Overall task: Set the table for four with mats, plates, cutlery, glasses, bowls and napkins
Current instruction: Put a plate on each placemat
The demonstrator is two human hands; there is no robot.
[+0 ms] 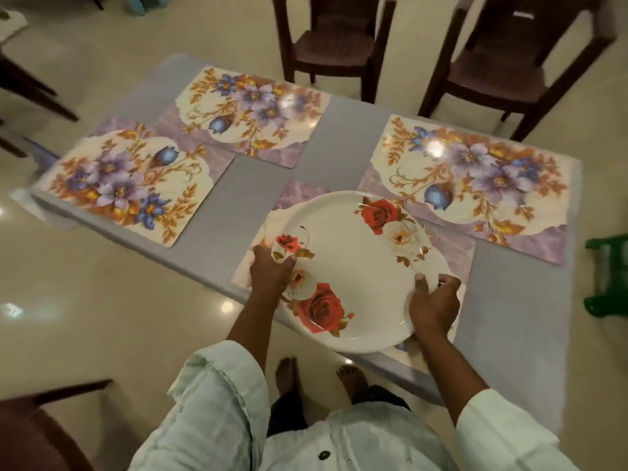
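A large white plate printed with red and white roses is held over the near mat, which it mostly covers. My left hand grips its left rim, thumb on top. My right hand grips the right rim near the front. Three other floral mats lie bare on the grey table: one at the left, one at the far middle, one at the right.
Two dark wooden chairs stand beyond the table's far side. Another chair's corner shows at the bottom left. A green stool stands at the right edge. My bare feet stand on the glossy tile floor.
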